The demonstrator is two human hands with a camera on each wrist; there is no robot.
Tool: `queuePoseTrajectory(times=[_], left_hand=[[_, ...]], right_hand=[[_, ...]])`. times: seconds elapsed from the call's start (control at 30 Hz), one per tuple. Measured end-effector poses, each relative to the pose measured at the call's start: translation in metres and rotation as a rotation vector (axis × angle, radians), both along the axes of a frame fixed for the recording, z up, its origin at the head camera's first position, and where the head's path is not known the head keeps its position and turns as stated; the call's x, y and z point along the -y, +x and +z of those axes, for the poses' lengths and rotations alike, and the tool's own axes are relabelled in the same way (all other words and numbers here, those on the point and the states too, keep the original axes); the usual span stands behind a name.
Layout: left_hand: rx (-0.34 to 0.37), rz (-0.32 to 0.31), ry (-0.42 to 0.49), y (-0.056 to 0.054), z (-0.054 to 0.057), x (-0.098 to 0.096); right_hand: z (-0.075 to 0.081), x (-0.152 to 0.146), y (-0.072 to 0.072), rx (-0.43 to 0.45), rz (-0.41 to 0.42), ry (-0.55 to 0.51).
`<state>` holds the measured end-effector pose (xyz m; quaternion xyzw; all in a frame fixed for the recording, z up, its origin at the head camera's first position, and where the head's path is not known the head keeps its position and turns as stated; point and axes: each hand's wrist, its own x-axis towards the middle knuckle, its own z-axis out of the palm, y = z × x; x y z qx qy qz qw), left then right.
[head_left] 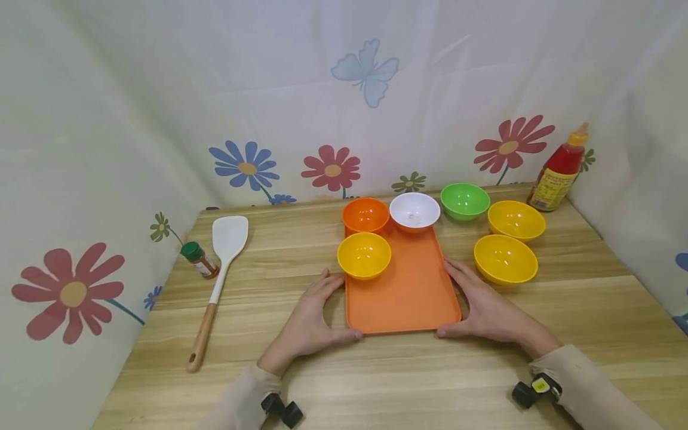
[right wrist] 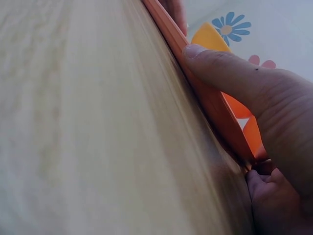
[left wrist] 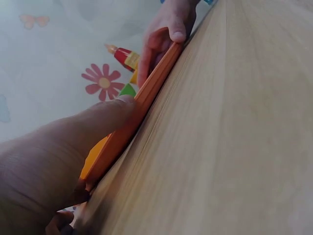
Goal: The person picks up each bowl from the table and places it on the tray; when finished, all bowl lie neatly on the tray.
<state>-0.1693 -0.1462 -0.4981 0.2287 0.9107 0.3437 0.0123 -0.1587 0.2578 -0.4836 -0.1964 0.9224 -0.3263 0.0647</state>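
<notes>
Both hands rest on the wooden table (head_left: 537, 310) and clasp the near corners of an orange tray (head_left: 408, 286) that lies flat between them. The left hand (head_left: 309, 319) lies along the tray's left edge, its fingers stretched forward beside the rim and its thumb (left wrist: 105, 115) pressed against the near edge; the right hand (head_left: 486, 307) mirrors it on the other side, fingers laid along the right edge and thumb (right wrist: 220, 66) against the near edge at the corner. Neither hand is closed into a fist; each brackets its corner between thumb and nearly straight fingers.

On the tray, just ahead of the left hand's fingertips, sits a yellow bowl (head_left: 364, 254), overhanging the tray's left edge. Beyond it, at the far end, an orange bowl (head_left: 365, 215) and a white bowl (head_left: 414, 211) stand side by side.

Off the tray, just ahead and to the right of the right hand, stands a second yellow bowl (head_left: 505, 258), with a third yellow bowl (head_left: 516, 220) behind it and a green bowl (head_left: 464, 200) farther back. A red sauce bottle (head_left: 559, 170) stands in the far corner beyond them.

Well to the left of the left hand lies a white spatula (head_left: 220, 275) with a wooden handle, and a small green-capped spice jar (head_left: 199, 260) is just beside it.
</notes>
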Motion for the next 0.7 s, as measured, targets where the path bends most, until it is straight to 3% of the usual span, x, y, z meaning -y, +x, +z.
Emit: queuePoseTrajectory(times=[0.23, 0.47, 0.7], left_hand=[[-0.002, 0.010, -0.044, -0.001, 0.000, 0.000], [-0.008, 0.014, -0.037, -0.001, -0.001, 0.000], [-0.008, 0.018, -0.030, -0.001, -0.002, 0.000]], right_hand=[[0.009, 0.000, 0.004, -0.003, -0.011, -0.042], [0.037, 0.001, 0.013, -0.182, -0.003, -0.129], [0.061, -0.015, 0.017, -0.333, -0.166, -0.304]])
